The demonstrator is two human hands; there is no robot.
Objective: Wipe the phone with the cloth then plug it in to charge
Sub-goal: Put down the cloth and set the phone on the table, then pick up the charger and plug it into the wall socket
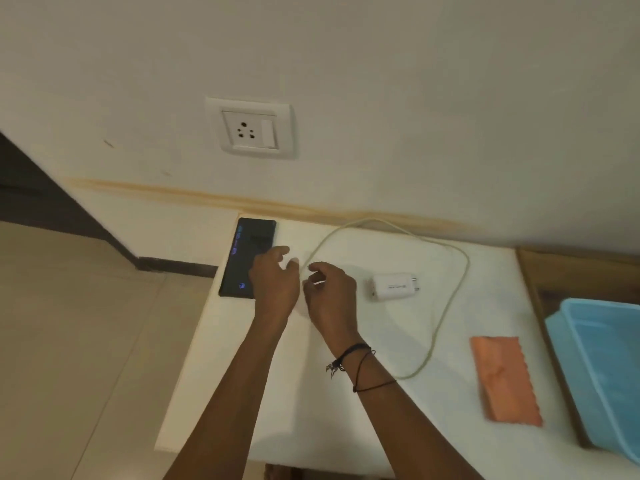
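dark phone (pixel 247 258) flat, screen lit; orange cloth (pixel 504 379) well apart.

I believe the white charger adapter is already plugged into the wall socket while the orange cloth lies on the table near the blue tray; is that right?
Not quite: the head view shows the charger adapter lying on the table, its pins free, and the wall socket empty. The rest holds: the orange cloth lies on the table near the blue tray.

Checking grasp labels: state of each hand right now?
Left hand: open, fingers spread, over the phone, holding nothing.
Right hand: fingers curled at the cable end; grip cannot be told.
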